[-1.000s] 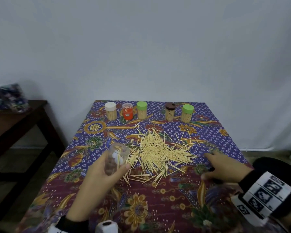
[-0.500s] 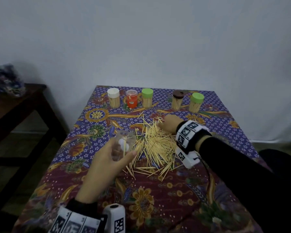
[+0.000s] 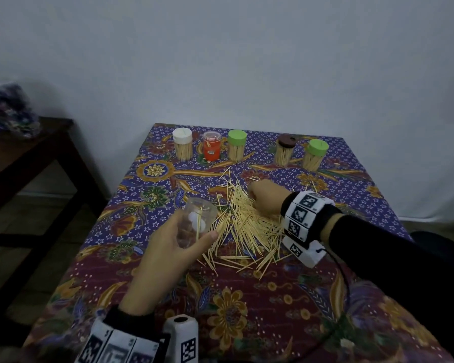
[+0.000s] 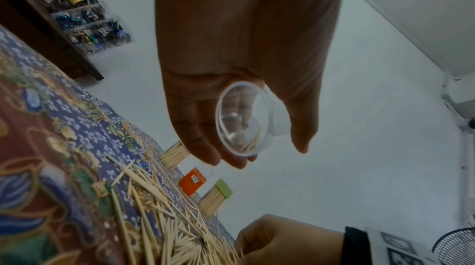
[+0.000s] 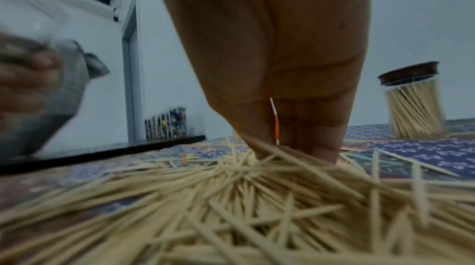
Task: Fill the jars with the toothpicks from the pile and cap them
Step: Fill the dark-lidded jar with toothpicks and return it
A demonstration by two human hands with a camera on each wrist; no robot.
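Since the frame a second ago the right hand [image 3: 264, 196] has crossed from the lower right edge of the table to the far side of the toothpick pile [image 3: 243, 226], frame centre; left hand has barely shifted.

Batik tablecloth [image 3: 247, 310] fills the lower half of the head view. Dark wooden side table [image 3: 24, 158] at left edge.

Pile sits centre, loose sticks fanned out around it. Right hand fingers are down in the sticks [image 5: 257, 168], curled and bunched on them; thumb can't be seen.

Left hand [image 3: 168, 255] lower-centre, above the cloth just left of the pile, fingers and thumb wrapped around a clear uncapped jar [image 3: 194, 224], tilted, a few toothpicks inside.

Upper centre, one row: white-capped jar [image 3: 182, 146], orange jar [image 3: 211, 149], green-capped jar [image 3: 236, 145], brown-capped jar [image 3: 285, 150], second green-capped jar [image 3: 315, 154].
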